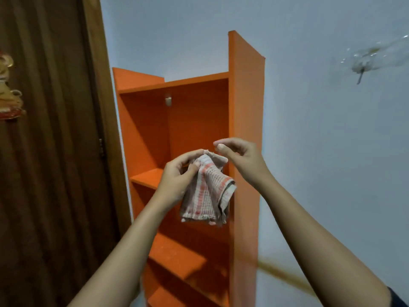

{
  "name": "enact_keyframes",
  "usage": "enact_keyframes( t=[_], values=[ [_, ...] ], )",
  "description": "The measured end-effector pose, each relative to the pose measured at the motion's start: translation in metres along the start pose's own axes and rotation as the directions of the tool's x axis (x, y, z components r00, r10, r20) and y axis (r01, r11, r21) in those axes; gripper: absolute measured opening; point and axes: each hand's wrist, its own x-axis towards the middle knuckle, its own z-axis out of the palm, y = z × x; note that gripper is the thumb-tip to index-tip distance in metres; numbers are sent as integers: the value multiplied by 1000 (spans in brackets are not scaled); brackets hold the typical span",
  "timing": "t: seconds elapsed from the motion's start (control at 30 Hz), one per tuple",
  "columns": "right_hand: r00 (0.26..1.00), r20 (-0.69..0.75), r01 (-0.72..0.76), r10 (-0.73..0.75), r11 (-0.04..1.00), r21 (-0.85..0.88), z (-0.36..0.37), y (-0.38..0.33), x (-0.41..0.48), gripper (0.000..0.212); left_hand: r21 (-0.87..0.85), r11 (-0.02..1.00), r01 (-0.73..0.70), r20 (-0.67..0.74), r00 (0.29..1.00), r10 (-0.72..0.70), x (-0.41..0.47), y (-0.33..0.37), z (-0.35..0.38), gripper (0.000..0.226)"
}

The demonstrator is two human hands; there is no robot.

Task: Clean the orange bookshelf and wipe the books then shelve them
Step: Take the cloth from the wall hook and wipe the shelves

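A tall orange bookshelf (245, 111) stands against the pale wall, its shelves bare, with no books in view. In front of its middle shelf my left hand (177, 178) grips the top of a folded white cloth with orange-red checks (210, 191), which hangs down from my fingers. My right hand (241, 158) hovers just right of the cloth's top corner, fingers loosely curled and holding nothing. Its thumb tip is close to the cloth's edge; contact is unclear.
A dark brown wooden door (48, 151) with a small ornament (8, 91) fills the left side, close to the shelf's left panel. A clear wall hook (363, 65) sticks to the wall at upper right. A small fitting (168, 100) sits on the shelf's back panel.
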Motion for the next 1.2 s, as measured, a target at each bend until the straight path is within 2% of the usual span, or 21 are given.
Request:
enact_keyframes(
  t=[0.13, 0.2, 0.4, 0.53, 0.63, 0.8, 1.07, 1.2],
  values=[
    [981, 196, -8, 3, 1000, 25, 83, -5, -10, 28, -46, 997, 65, -148, 986, -71, -18, -7, -69, 24],
    [975, 222, 18, -19, 1000, 8, 119, 0, -10, 35, -55, 995, 87, -183, 979, -95, -28, -13, -100, 23],
    [979, 198, 56, -46, 997, -47, 190, 17, 8, 16, 60, 961, 270, -176, 950, -256, -39, -55, -172, 31],
    [978, 204, 55, -33, 993, -102, 209, 39, 39, 12, 228, 934, 276, -122, 960, -254, -21, -90, -191, 29],
    [978, 209, 50, -24, 992, -118, 213, 61, 67, 11, 347, 906, 241, -107, 970, -217, 8, -117, -195, 35],
    [985, 173, 43, -19, 990, -134, 203, 98, 115, 11, 453, 877, 159, -159, 983, -96, 63, -156, -181, 26],
    [999, 21, -37, 43, 978, -205, 190, 139, 148, 12, 396, 916, -59, -59, 994, 90, 124, -216, -155, 13],
    [991, -86, -118, 98, 957, -264, 174, 144, 150, 13, 238, 960, -150, -14, 987, 157, 146, -232, -135, 18]
  ],
)
